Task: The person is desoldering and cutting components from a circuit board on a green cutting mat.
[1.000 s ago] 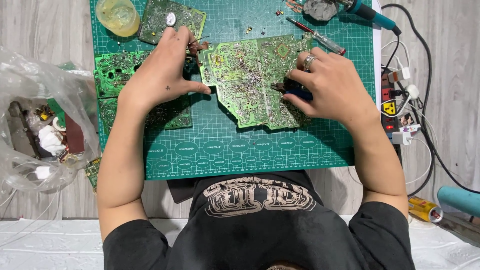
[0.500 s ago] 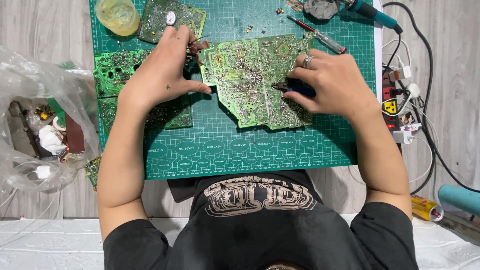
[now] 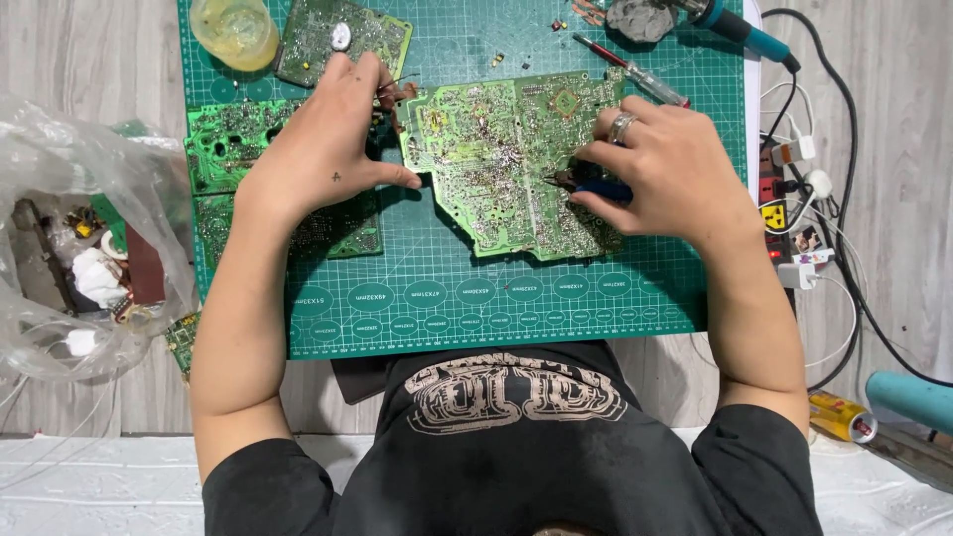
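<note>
A big green circuit board (image 3: 501, 169) lies in the upper middle of the frame, on a green cutting mat (image 3: 447, 298). The left hand (image 3: 323, 149) rests flat and open, to the left of the board. Its thumb touches the board's left edge, and it grasps nothing. The right hand (image 3: 665, 169) sits on the right part of the board. Its fingers are closed around a small tool with blue handles (image 3: 586, 186). The dark tip of the tool points left and touches the board. This hand hides the right end of the board.

Under the left hand lie more green boards (image 3: 223, 149), so parts of them cannot be seen. Another small board (image 3: 342, 40) lies at the top, just above the left hand. A yellowish cup (image 3: 235, 30) stands in the upper left corner of the mat. A screwdriver with a red and clear handle (image 3: 630, 71) lies at the upper right, close to the right hand. A blue soldering iron (image 3: 740, 28) lies above it. A clear plastic bag (image 3: 79, 238) with scraps sits at the left. A power strip with plugs (image 3: 794, 213) lies at the right, off the mat.
</note>
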